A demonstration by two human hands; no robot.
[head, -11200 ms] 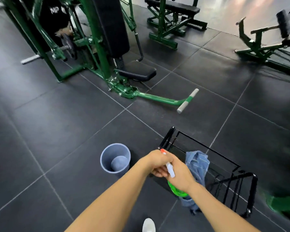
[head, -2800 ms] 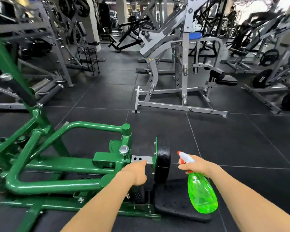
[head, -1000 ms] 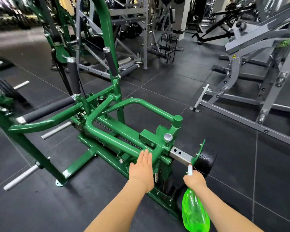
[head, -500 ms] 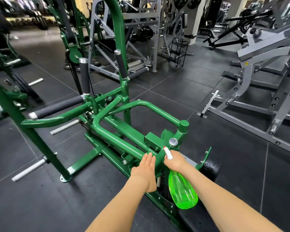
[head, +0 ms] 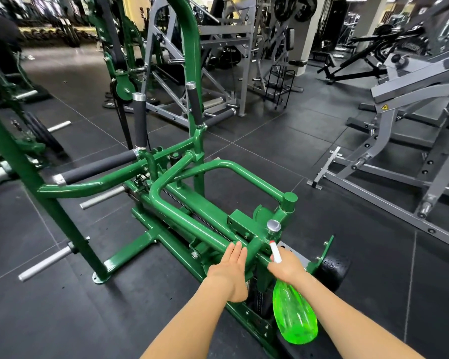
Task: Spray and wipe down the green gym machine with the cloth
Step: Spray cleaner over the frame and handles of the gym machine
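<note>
The green gym machine [head: 182,211] fills the middle of the view, with thick green tubes and black foam grips. My left hand [head: 230,270] lies flat with straight fingers on the near end of its main tube. My right hand [head: 287,265] grips the neck of a bright green spray bottle [head: 294,314], its white nozzle pointing up-left at the frame beside a chrome knob [head: 273,225]. No cloth shows in this view; whether one lies under my left palm I cannot tell.
A black roller pad [head: 332,270] sits at the machine's near right end. Grey machines [head: 399,156] stand to the right and behind, more green machines [head: 8,125] to the left. Black rubber tile floor [head: 309,141] lies between them.
My view has come a little closer to the machine. My right hand has shifted the bottle slightly right, nozzle still aimed at the frame. My left hand stays flat on the tube.
</note>
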